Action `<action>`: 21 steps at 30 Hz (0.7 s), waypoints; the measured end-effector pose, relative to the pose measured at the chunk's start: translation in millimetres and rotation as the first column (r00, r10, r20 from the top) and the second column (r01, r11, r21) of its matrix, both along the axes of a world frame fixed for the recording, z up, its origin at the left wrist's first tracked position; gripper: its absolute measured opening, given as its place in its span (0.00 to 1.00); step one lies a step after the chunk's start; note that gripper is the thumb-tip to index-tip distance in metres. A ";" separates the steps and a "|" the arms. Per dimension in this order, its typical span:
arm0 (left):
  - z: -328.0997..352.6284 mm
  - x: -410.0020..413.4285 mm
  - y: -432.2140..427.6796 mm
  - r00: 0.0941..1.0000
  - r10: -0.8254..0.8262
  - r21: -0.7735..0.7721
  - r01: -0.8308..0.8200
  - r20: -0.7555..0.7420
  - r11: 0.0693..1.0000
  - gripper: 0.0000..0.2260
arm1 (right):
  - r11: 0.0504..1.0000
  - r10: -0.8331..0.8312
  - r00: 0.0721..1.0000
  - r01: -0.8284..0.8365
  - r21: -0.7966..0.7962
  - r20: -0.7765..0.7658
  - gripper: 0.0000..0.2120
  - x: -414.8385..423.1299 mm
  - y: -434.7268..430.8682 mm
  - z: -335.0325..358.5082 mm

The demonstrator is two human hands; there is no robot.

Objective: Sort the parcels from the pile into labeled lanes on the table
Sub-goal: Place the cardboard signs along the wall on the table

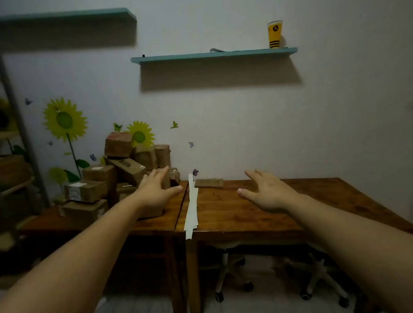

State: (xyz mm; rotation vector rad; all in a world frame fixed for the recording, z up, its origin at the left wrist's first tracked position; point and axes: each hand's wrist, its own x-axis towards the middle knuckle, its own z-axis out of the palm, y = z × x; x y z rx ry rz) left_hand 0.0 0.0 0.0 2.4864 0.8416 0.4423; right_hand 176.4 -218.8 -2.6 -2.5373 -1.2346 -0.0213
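Both hands are hanging spread, gripping nothing: left hand (158,188) reaching toward the parcel pile (118,173), right hand (268,192) hovering over the table (255,219). White paper strip (191,207) is running front edge to back edge; cardboard label (208,182) is lying at back edge. Pile is sitting at back left corner; sorting seemingly not started.

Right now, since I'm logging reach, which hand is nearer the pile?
Left. The left hand is at the right edge of the pile; the right hand hovers apart, beyond the white strip.
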 end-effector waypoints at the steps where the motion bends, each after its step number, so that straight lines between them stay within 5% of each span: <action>1: -2.5 9.6 14.8 1.000 -0.003 0.008 0.002 0.012 1.000 0.34 | 1.000 0.001 1.000 -0.001 0.002 -0.004 0.36 9.4 16.1 -2.5; 21: -53.8 288.0 276.4 0.993 -0.093 -0.093 0.086 -0.074 0.992 0.34 | 0.996 -0.063 0.993 0.056 -0.076 -0.099 0.37 271.3 267.9 -52.0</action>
